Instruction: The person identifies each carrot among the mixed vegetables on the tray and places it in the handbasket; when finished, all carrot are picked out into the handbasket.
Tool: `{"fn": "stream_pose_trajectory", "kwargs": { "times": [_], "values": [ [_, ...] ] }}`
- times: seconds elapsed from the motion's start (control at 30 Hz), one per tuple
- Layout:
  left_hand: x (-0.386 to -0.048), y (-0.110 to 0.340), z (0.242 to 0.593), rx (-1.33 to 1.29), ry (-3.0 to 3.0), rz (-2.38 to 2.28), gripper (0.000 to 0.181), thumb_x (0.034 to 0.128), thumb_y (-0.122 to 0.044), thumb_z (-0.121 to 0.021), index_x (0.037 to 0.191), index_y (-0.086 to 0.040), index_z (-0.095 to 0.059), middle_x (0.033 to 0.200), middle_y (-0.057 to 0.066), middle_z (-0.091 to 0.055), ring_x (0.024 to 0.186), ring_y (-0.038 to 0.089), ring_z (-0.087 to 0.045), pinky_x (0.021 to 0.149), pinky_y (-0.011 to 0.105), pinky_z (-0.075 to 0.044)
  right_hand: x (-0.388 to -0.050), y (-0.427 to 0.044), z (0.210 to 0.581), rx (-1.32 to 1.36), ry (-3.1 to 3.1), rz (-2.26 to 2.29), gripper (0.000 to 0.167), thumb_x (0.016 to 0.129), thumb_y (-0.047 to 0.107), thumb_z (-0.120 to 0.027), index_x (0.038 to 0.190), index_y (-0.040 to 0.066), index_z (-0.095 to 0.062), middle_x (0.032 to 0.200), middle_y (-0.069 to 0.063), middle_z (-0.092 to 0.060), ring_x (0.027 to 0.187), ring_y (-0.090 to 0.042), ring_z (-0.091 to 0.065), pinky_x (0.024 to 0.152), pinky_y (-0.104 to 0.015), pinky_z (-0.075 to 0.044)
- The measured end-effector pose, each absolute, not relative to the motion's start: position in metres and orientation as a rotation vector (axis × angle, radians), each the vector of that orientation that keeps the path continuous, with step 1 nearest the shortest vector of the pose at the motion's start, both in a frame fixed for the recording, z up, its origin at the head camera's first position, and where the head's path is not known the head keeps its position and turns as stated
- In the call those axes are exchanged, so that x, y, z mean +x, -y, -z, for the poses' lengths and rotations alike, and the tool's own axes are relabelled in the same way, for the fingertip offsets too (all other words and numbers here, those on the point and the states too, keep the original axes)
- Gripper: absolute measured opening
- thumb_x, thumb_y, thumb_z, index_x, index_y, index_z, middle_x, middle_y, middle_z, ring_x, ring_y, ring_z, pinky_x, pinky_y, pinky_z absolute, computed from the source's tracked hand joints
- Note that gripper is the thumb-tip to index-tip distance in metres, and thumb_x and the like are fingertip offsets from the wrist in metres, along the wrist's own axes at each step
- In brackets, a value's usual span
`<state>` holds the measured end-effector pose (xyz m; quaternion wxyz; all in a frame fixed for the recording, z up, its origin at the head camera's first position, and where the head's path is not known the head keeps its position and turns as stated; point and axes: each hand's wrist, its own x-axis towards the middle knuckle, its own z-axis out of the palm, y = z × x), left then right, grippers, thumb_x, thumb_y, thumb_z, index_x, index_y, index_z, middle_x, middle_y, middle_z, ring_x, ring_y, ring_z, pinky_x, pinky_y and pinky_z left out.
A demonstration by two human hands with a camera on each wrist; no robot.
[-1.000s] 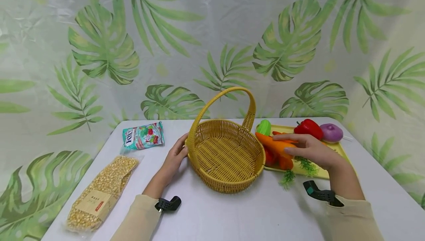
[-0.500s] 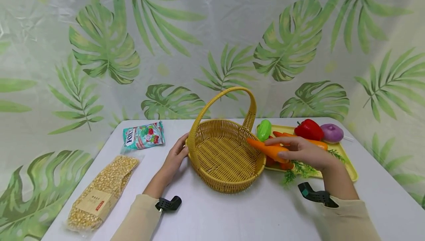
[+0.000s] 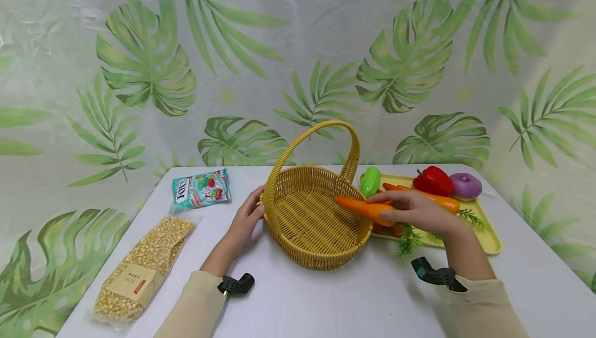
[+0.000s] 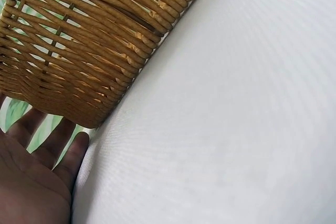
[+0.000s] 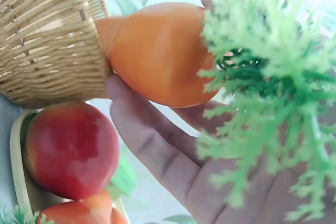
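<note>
My right hand grips an orange toy carrot by its thick end, with the tip reaching over the right rim of the wicker basket. Green fronds of the carrot hide part of the palm in the right wrist view. My left hand rests against the basket's left side, near the foot of its arched handle. Its fingers look fairly straight along the weave in the left wrist view, and their far ends are partly hidden. No objects show inside the basket apart from the carrot's tip above it.
Right of the basket, a yellow tray bears more carrots, a red pepper, a purple onion-like vegetable and a green vegetable. A red round fruit lies beside the basket. Leftward lie a candy bag and a corn-kernel pack.
My right hand has lifted the carrot off the tray's pile and carried it left, bringing its tip over the basket. My left hand has stayed at the basket.
</note>
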<state>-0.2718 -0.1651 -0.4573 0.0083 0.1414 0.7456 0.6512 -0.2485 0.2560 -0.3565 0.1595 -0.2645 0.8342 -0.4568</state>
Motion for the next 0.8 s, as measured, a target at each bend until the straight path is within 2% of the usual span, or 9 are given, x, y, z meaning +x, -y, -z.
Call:
{"fn": "stream_pose_trajectory", "kwargs": {
  "times": [0.2,0.3,0.5,0.63,0.8],
  "values": [
    [-0.273,0.166,0.458,0.448,-2.329,-2.038,0.050,0.1055,-0.031,-0.046,0.154,-0.033,-0.035,0.161,-0.001,-0.037,0.142,0.023,-0.040,0.110,0.041,-0.042,-0.245,-0.246,0.354,-0.709,-2.541,1.205,0.033,0.096,0.028,-0.066,0.127,0.021,-0.067,0.113,-0.011,-0.062,0.082,-0.023,-0.060,0.066,-0.032,-0.053],
    [-0.273,0.166,0.458,0.442,-2.323,-2.037,0.050,0.1056,-0.031,-0.046,0.154,-0.033,-0.034,0.161,-0.001,-0.036,0.143,0.023,-0.040,0.111,0.043,-0.041,-0.244,-0.242,0.353,-0.713,-2.558,1.203,0.033,0.094,0.029,-0.067,0.126,0.021,-0.068,0.109,-0.010,-0.063,0.078,-0.021,-0.060,0.064,-0.030,-0.053],
    [-0.272,0.165,0.456,0.421,-2.310,-2.044,0.050,0.1054,-0.030,-0.046,0.154,-0.032,-0.035,0.160,0.001,-0.037,0.142,0.024,-0.040,0.111,0.043,-0.041,-0.244,-0.234,0.353,-0.738,-2.634,1.181,0.034,0.093,0.031,-0.070,0.125,0.022,-0.069,0.109,-0.006,-0.066,0.085,-0.016,-0.058,0.068,-0.026,-0.051],
    [-0.271,0.165,0.455,0.430,-2.310,-2.042,0.050,0.1056,-0.030,-0.045,0.154,-0.031,-0.034,0.161,0.001,-0.037,0.142,0.024,-0.040,0.111,0.044,-0.040,-0.246,-0.226,0.356,-0.769,-2.624,1.175,0.034,0.093,0.031,-0.070,0.125,0.019,-0.069,0.101,-0.007,-0.067,0.078,-0.016,-0.059,0.066,-0.025,-0.052],
    [-0.271,0.165,0.456,0.429,-2.318,-2.036,0.050,0.1054,-0.030,-0.045,0.154,-0.031,-0.034,0.161,0.001,-0.037,0.143,0.025,-0.039,0.112,0.046,-0.040,-0.247,-0.215,0.362,-0.786,-2.632,1.175,0.034,0.092,0.031,-0.071,0.123,0.017,-0.070,0.108,-0.007,-0.069,0.085,-0.018,-0.060,0.071,-0.027,-0.054]
  ]
}}
